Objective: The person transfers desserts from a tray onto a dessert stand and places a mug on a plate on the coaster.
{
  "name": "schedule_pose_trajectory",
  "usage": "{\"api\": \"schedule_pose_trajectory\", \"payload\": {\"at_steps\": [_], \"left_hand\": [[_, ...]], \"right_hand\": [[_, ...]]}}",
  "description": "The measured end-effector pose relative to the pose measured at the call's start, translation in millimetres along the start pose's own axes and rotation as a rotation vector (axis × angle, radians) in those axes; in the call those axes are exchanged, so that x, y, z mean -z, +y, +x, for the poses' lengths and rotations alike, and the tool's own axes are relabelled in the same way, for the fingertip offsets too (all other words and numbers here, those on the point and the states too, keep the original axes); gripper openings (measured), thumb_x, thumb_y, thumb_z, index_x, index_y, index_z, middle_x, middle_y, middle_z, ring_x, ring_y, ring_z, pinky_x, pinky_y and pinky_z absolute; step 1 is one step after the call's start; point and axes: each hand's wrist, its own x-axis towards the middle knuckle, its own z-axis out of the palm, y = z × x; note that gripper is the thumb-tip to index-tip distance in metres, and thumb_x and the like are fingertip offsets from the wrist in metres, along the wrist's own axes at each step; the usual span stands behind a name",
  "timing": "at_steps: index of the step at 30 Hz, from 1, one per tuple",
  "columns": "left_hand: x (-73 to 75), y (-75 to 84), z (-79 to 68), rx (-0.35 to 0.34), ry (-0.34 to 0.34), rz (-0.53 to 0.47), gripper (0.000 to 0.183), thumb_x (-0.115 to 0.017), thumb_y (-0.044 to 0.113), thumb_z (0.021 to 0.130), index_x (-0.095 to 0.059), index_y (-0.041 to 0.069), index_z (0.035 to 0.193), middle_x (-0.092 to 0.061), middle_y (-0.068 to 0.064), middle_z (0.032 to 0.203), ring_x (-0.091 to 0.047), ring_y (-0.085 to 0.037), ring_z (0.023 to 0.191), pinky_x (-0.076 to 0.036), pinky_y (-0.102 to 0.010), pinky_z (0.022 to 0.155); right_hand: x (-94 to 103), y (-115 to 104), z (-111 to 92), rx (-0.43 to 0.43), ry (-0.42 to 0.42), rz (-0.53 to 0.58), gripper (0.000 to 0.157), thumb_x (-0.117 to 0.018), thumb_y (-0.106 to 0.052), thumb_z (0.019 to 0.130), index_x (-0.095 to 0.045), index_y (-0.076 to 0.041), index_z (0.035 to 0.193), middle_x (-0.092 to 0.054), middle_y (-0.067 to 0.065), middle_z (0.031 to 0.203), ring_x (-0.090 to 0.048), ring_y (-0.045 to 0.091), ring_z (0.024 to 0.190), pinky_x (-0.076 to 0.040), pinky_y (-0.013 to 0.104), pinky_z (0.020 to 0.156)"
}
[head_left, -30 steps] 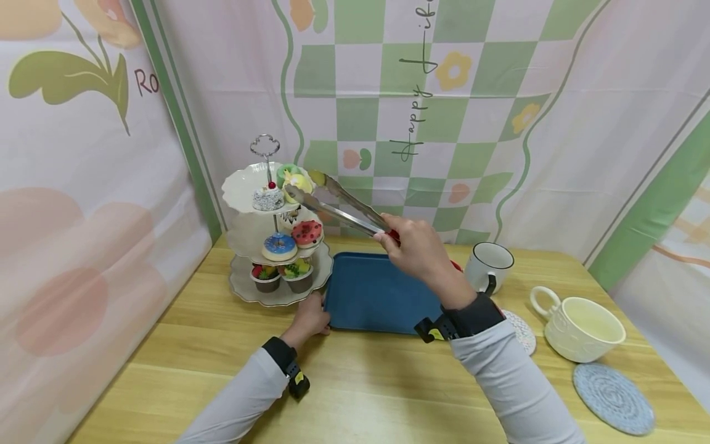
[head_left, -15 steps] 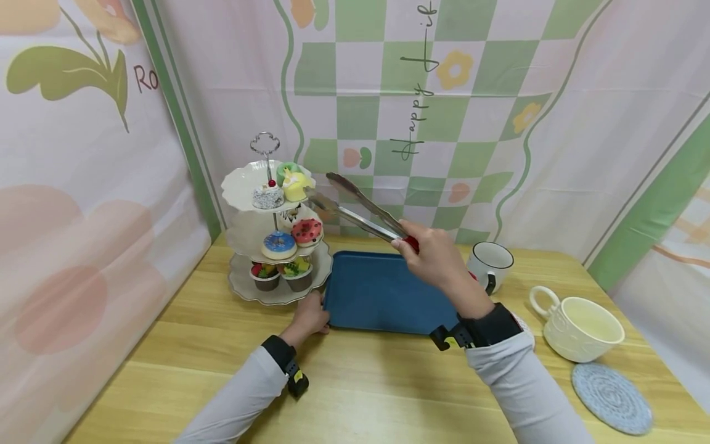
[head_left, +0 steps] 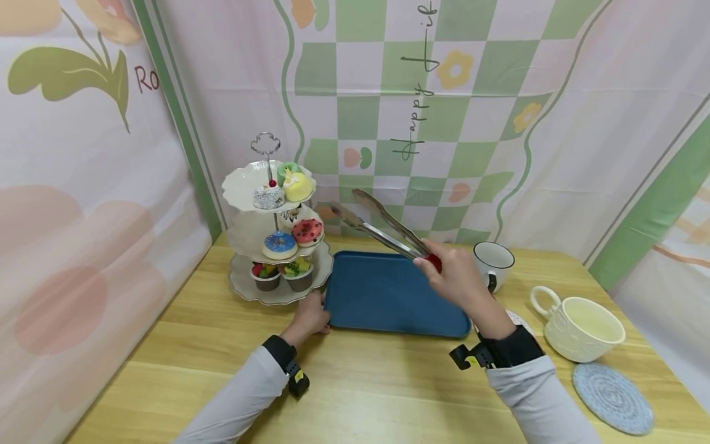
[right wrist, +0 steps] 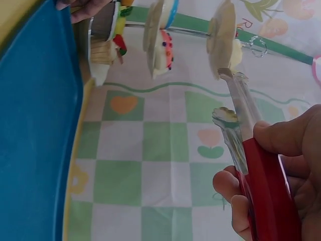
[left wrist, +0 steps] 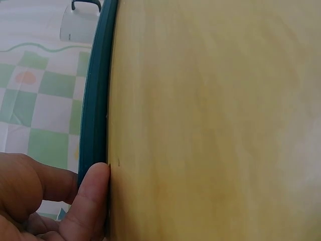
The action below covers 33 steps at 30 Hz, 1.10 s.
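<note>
My right hand (head_left: 452,271) grips metal tongs (head_left: 388,231) by their red handles, above the blue tray (head_left: 383,296). The tongs' arms are spread, with nothing between their tips, which point toward the tiered stand (head_left: 238,277). At the tray's near left corner, my left hand (head_left: 309,316) pinches the rim between thumb and fingers, seen closer in the left wrist view. On the stand's top tier sit a yellow cake (head_left: 297,186), a green piece (head_left: 287,169) and a white speckled cake with a cherry (head_left: 269,197). Lower down are a blue doughnut (head_left: 280,245) and a red doughnut (head_left: 307,232).
Two fruit-topped cups (head_left: 298,276) rest on the bottom tier. Right of the tray stand a white mug (head_left: 490,262) and a cream cup (head_left: 582,330). A grey-blue round coaster (head_left: 612,398) lies near the table's right edge. A patterned curtain hangs behind.
My right hand has drawn the tongs away from the top tier, rightward and slightly down. The yellow cake stays on the stand. My left hand keeps its place at the tray.
</note>
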Motion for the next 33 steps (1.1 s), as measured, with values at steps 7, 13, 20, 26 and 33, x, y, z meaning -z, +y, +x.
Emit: {"api": "schedule_pose_trajectory", "payload": {"at_steps": [7, 13, 20, 26, 33], "left_hand": [[-0.3, 0.9, 0.7, 0.011, -0.007, 0.01, 0.027, -0.053, -0.011, 0.082, -0.048, -0.01, 0.108, -0.053, -0.02, 0.086, -0.061, -0.021, 0.049, -0.052, -0.029, 0.045], [-2.0, -3.2, 5.7, 0.01, -0.001, 0.004, 0.023, -0.052, -0.011, 0.08, -0.047, -0.01, 0.103, -0.052, -0.022, 0.083, -0.06, -0.019, 0.046, -0.052, -0.028, 0.043], [-0.4, 1.4, 1.8, 0.032, -0.006, 0.007, 0.023, -0.052, -0.011, 0.082, -0.049, -0.009, 0.104, -0.052, -0.018, 0.081, -0.061, -0.02, 0.049, -0.052, -0.029, 0.045], [0.3, 3.2, -0.9, 0.019, -0.003, 0.045, 0.024, -0.054, -0.009, 0.083, -0.049, -0.008, 0.106, -0.052, -0.015, 0.081, -0.059, -0.015, 0.047, -0.051, -0.027, 0.044], [-0.6, 2.7, -0.5, 0.016, 0.007, 0.032, 0.023, -0.054, -0.009, 0.082, -0.049, -0.008, 0.105, -0.052, -0.016, 0.081, -0.059, -0.016, 0.047, -0.051, -0.027, 0.044]], "right_hand": [[-2.5, 12, -17, -0.042, -0.02, -0.009, 0.038, -0.066, -0.01, 0.086, -0.058, 0.01, 0.116, -0.064, 0.017, 0.079, -0.049, 0.017, 0.052, -0.04, 0.03, 0.045], [-6.0, 23, -30, -0.101, -0.05, -0.01, 0.039, -0.066, -0.011, 0.086, -0.057, 0.012, 0.116, -0.062, 0.013, 0.073, -0.049, 0.016, 0.052, -0.04, 0.031, 0.046], [-13.5, 35, -45, -0.183, -0.106, -0.018, 0.041, -0.064, -0.013, 0.088, -0.055, 0.012, 0.119, -0.062, 0.014, 0.074, -0.046, 0.013, 0.05, -0.04, 0.03, 0.047], [-20.3, 44, -55, -0.198, -0.114, -0.006, 0.041, -0.066, -0.012, 0.086, -0.056, 0.013, 0.117, -0.06, 0.013, 0.069, -0.045, 0.013, 0.048, -0.038, 0.029, 0.045], [-30.1, 57, -66, -0.247, -0.166, 0.008, 0.043, -0.065, -0.015, 0.088, -0.054, 0.013, 0.119, -0.056, 0.007, 0.063, -0.043, 0.014, 0.049, -0.035, 0.029, 0.045]]}}
